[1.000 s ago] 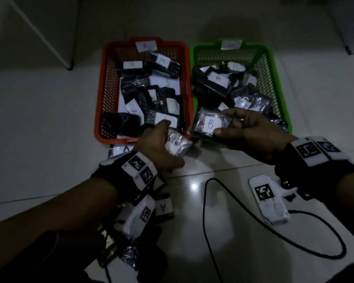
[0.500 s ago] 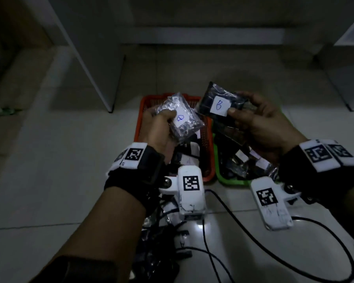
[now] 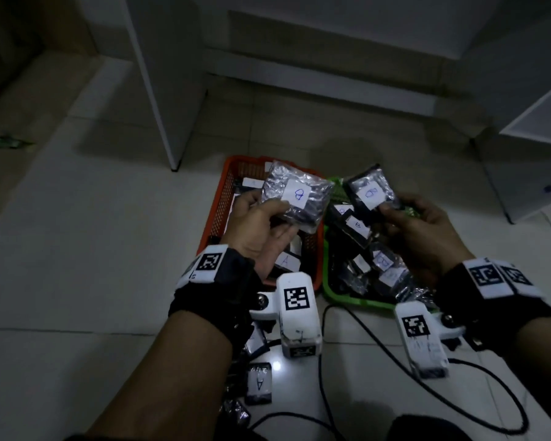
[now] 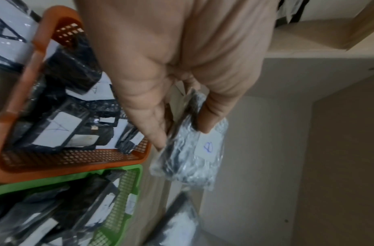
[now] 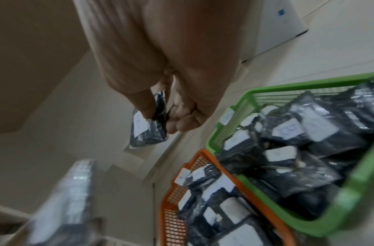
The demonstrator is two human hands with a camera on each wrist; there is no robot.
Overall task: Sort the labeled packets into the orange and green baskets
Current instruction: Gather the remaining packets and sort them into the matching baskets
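Note:
My left hand pinches a clear packet of dark parts labelled B, raised over the orange basket; the left wrist view shows that packet between thumb and fingers. My right hand pinches a second B packet above the green basket, and the right wrist view has the same packet. Both baskets, orange basket and green basket, hold several labelled packets.
Loose packets, one labelled A, lie on the tiled floor near my left forearm. Black cables loop across the floor in front. A white furniture panel stands behind the baskets, with a white shelf unit at right.
Both hands have lifted their packets from basket height up in front of me. The head view has tilted upward, so the baskets sit lower and partly hidden behind the hands.

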